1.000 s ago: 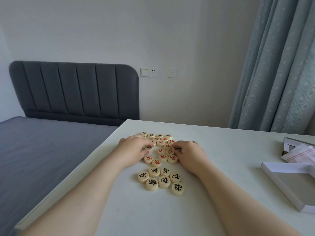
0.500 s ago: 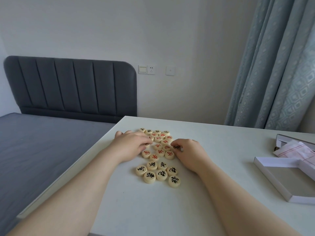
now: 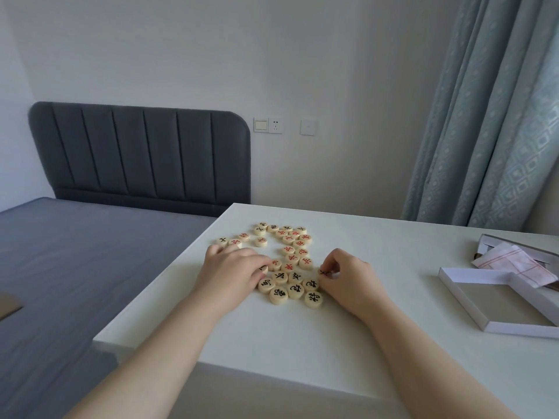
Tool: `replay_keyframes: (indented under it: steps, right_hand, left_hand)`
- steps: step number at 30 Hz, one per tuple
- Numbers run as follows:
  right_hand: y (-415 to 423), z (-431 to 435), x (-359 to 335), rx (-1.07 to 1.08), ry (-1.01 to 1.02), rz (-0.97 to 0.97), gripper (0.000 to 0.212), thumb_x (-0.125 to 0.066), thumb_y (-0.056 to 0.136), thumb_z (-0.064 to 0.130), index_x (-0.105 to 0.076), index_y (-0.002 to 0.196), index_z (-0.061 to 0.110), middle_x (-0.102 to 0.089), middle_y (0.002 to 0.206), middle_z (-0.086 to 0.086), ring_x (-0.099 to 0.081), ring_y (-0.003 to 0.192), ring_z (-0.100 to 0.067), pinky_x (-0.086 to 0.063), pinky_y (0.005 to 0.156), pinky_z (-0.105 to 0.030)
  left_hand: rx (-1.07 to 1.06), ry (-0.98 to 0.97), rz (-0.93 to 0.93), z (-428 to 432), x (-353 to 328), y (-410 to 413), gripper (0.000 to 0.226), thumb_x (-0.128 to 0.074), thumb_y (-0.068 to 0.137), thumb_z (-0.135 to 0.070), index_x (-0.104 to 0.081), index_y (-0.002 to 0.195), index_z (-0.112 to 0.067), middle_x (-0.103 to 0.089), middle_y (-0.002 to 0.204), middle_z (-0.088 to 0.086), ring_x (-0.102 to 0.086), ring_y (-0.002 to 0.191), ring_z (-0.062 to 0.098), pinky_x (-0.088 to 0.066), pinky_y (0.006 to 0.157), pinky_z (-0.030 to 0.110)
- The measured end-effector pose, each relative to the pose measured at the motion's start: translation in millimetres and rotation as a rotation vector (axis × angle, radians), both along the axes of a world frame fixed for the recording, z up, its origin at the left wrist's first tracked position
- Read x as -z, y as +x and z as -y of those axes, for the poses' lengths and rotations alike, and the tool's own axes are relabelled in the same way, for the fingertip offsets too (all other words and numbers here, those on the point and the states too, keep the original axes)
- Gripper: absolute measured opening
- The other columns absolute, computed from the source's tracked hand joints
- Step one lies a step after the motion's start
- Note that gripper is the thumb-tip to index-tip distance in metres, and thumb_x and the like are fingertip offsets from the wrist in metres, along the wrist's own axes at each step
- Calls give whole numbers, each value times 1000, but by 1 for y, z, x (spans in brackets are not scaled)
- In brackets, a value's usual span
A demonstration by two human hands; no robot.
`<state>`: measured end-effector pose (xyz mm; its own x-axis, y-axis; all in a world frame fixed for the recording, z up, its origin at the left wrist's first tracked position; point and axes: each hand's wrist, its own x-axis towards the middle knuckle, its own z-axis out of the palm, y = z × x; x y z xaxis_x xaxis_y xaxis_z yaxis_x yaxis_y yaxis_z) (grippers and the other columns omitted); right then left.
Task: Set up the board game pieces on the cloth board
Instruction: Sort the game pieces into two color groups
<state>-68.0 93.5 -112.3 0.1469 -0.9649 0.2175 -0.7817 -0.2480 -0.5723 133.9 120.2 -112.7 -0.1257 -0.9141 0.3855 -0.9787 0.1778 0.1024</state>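
Noted: pieces (image 3: 287, 261) pale cream; red characters toward 12 o'clock of the cluster, black at 6 o'clock. Tabletop (image 3: 378, 297) white. At 3 o'clock I see the cloth board (image 3: 514, 261), white with red lines, and the box (image 3: 499, 309), white with a beige inside. Headboard (image 3: 142, 155) dark grey, vertically ribbed. Curtain (image 3: 499, 131) blue-grey, diamond-patterned.

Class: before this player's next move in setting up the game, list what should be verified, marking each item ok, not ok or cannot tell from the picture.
1. Cloth board spread flat on the table: not ok, it lies folded over the open box at the right.
2. Visible pieces face up: ok, each shows a character.
3. Red and black separated: not ok, black ones lie both nearest and farthest.
4. Right hand has a piece: ok, its fingers pinch a black-marked piece.
5. Left hand holds a piece: cannot tell, its fingers cover one.
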Motion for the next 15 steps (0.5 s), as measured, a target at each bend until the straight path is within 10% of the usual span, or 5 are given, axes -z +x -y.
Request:
replay_keyframes:
  steps: [8, 15]
  right_hand:
    - [4, -16, -4, -131, 60, 1, 26, -41, 86, 6, -57, 93, 26, -63, 100, 4, -52, 105, -16, -39, 93, -28]
    - [6, -12, -2, -195, 70, 110, 37, -35, 87, -1, -58, 102, 23, -58, 103, 3, -53, 98, -16, -37, 82, -22]
  left_hand:
    - [55, 30, -52, -15, 10, -4, 52, -18, 84, -44, -58, 115, -33, -62, 114, -14, -51, 107, 18, -35, 89, 27]
    - [145, 32, -326, -18, 4, -5, 35, -34, 96, -18, -56, 123, -24, -63, 117, -7, -52, 111, 17, -37, 91, 25]
